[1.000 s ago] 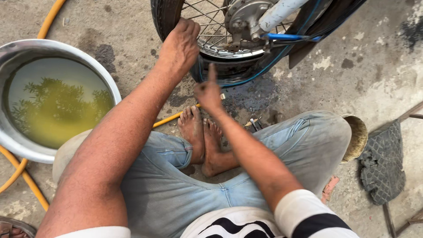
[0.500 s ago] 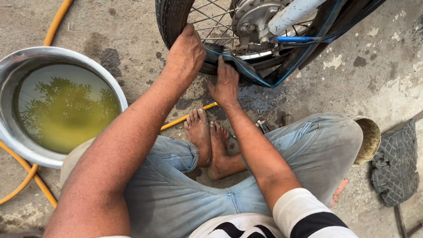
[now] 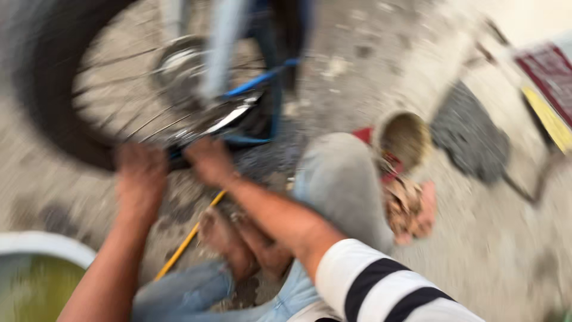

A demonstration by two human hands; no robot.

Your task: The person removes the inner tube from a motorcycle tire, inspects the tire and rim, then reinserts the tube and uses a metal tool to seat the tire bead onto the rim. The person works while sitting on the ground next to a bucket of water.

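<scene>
While both hands grip the tyre, the basin holds greenish water.

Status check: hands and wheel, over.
Left hand and right hand both on tyre bottom. Grip unclear, view blurred. Yellow hose underneath.

One camera only, worn on the head, looks steeply down and forward from near at the black spoked rubber wheel, strongly blurred.
</scene>
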